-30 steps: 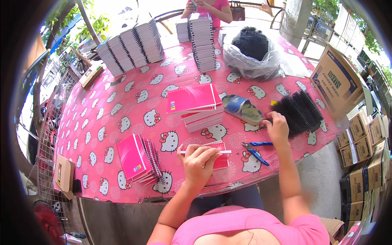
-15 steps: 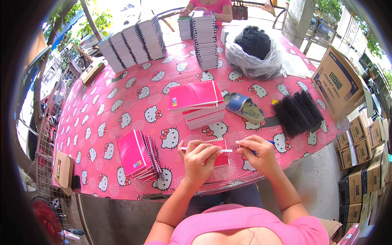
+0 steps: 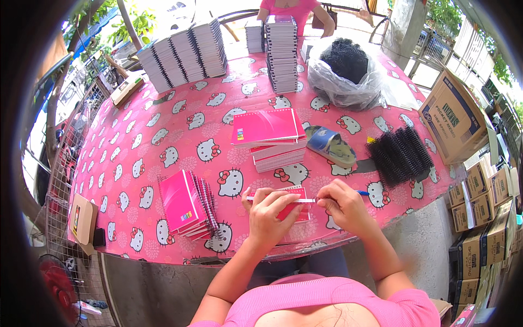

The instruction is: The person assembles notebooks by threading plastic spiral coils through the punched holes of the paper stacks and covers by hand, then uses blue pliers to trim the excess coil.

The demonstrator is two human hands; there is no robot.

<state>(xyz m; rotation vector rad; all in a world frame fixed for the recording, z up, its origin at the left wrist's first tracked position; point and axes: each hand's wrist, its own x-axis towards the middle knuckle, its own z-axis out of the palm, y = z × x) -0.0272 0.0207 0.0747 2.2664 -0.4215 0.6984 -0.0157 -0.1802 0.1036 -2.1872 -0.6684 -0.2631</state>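
While both hands work at the near edge of the surface (image 3: 163, 136), I see the left hand (image 3: 268, 213) pressing down on a small pink notebook (image 3: 294, 203) so it cannot slide, fingers closed over its cover. My right hand (image 3: 343, 204), at 3 o'clock of the notebook, pinches the end of a thin white strip (image 3: 297, 200) laid along the notebook's top edge; what the strip is made of I cannot tell. The hands sit close together, each gripping.

At 9 o'clock lies a fanned pile of bound pink notebooks (image 3: 188, 204), kept within the left arm's reach. At 12 o'clock a stack of unbound pink pads (image 3: 269, 136) waits. Black spiral coils (image 3: 400, 155) lie at 2 o'clock, handy for the right hand, beside a blue sandal (image 3: 329, 144). Tall notebook stacks (image 3: 182, 54) stand well apart at the far edge.
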